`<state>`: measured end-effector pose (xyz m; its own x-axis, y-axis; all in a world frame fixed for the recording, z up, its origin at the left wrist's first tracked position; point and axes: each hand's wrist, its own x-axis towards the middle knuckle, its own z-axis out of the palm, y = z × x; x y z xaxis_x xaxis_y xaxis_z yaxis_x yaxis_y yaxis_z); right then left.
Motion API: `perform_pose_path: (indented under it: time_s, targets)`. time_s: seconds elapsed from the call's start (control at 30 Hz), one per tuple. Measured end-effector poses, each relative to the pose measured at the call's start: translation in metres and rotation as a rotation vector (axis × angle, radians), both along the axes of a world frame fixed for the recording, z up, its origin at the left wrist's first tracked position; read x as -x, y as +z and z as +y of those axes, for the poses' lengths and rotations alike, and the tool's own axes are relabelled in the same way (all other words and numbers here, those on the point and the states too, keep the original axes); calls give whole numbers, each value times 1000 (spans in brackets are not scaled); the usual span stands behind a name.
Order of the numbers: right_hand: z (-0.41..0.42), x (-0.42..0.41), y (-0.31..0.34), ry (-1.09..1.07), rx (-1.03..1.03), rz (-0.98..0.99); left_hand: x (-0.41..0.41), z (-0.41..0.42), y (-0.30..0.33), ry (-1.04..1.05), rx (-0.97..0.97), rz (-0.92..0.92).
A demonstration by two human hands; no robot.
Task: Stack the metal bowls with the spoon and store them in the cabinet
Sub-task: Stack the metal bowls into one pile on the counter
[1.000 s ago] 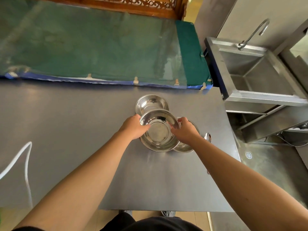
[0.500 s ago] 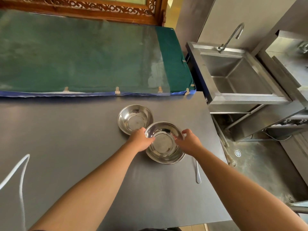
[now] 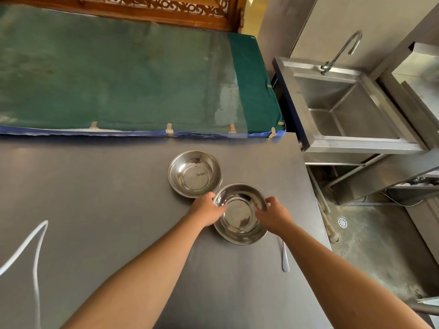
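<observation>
Two shiny metal bowls show on the grey table. The far bowl stands alone, empty and upright. The near bowl touches its rim; a second rim shows under its near edge, as if it sits inside another bowl. My left hand grips the near bowl's left rim, and my right hand grips the right rim, thumbs inside. A metal spoon lies on the table just right of that bowl, partly hidden by my right forearm.
The table's right edge drops to a wet floor with a drain. A steel sink with a tap stands at the back right. A green mat lies behind the table. A white cable loops at the left.
The bowl in my hands has come down onto the bowl that lay under my right hand, which no longer shows apart. The spoon's handle has come into sight.
</observation>
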<state>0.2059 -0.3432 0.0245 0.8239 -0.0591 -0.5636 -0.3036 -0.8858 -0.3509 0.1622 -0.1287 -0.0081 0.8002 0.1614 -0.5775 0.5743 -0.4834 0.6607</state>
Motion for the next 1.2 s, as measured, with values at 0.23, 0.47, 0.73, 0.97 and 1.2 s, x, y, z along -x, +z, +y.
perform_pose_path:
  time_s: [0.23,0.47,0.73,0.97,1.2]
  targets:
    - [3,-2,-8,-23,5,7,0,0,-4,19,46,12]
    - [3,-2,-13,-57,-7,19,0,-1,-12,19,60,48]
    - [1,0,-17,-120,-34,39,0,-2,-17,55,126,73]
    - [2,0,-22,-196,-59,55,0,-1,-17,86,179,80]
    - [6,-6,-17,-169,-27,17,-1,4,-10,83,193,-2]
